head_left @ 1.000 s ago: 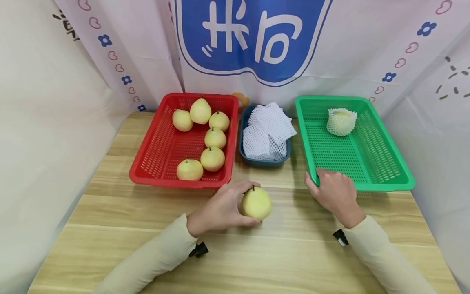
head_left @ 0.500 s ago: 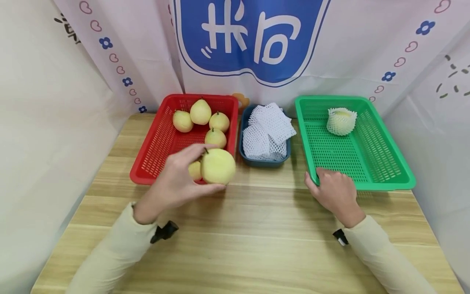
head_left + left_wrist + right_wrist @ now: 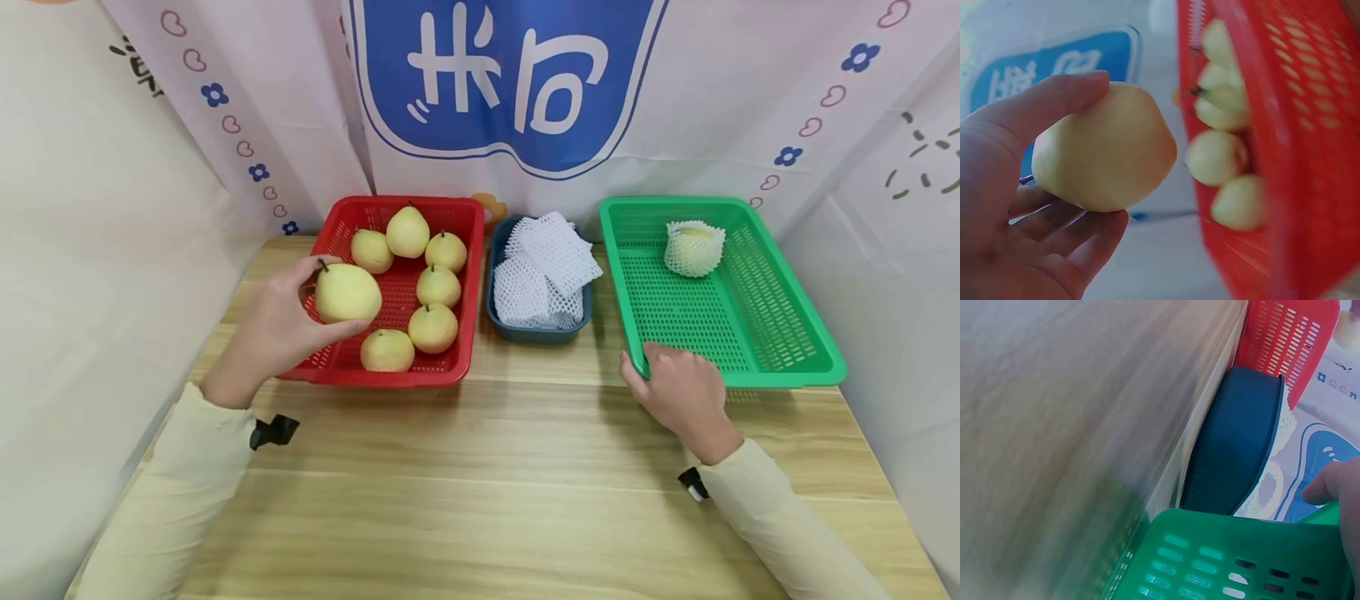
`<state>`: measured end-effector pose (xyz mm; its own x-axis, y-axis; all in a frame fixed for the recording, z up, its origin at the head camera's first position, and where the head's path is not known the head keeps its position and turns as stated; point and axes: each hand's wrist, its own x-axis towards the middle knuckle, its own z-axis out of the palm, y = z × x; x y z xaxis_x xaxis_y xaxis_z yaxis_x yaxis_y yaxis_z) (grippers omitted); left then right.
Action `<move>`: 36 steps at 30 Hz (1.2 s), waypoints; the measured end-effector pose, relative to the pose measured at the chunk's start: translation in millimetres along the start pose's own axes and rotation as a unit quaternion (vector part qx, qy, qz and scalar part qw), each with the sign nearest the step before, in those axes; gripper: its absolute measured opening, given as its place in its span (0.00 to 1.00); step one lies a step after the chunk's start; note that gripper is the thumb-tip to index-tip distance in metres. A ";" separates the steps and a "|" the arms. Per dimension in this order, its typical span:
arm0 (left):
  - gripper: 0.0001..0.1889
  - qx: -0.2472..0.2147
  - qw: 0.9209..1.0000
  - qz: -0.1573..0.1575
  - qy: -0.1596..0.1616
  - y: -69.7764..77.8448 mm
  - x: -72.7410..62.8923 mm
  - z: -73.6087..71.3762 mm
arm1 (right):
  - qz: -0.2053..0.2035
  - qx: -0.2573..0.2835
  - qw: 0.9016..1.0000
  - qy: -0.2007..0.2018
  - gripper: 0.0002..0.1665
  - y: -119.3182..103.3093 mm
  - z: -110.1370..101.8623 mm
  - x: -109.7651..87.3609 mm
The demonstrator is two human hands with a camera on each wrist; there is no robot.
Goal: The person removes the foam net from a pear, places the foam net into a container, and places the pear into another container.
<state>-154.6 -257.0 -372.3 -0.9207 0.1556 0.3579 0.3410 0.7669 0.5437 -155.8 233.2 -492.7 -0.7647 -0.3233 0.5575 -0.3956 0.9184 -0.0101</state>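
Note:
My left hand grips a yellow-green pear between thumb and fingers, held over the left side of the red basket. In the left wrist view the pear shows large, its stem toward the palm. Several bare pears lie in the basket, mostly along its right side and back. With thumb and fingers, my right hand holds the near left corner of the green basket. One pear in a white foam net sits toward the back of that basket.
Between the two baskets stands a small blue bin heaped with white foam nets. All three containers rest on a wood-grain table. A white cloth with a blue emblem hangs right behind them.
My left hand has carried the pear leftward and back, from the table in front of the blue bin to above the red basket. The right hand keeps its hold on the green basket.

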 end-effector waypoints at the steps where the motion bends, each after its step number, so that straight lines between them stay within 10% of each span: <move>1: 0.37 0.006 1.000 -0.009 -0.006 -5.9 -0.5 0.3 | -0.001 -0.001 1.000 0.000 0.27 0.1 0.3 -0.1; 12: 0.40 0.095 0.991 -0.034 -0.084 -48.1 -0.6 11.8 | -0.012 0.002 1.000 0.019 0.28 -0.1 1.7 0.3; 36: 0.40 0.185 0.960 -0.028 -0.206 -71.5 15.1 34.1 | -0.014 0.003 1.000 0.022 0.28 1.3 2.3 0.0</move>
<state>-199.4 -288.3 -431.7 -0.9586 0.2823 -0.0364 0.2681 0.9384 0.2181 -157.5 233.9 -494.7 -0.7298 -0.3390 0.5937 -0.4200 0.9075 0.0019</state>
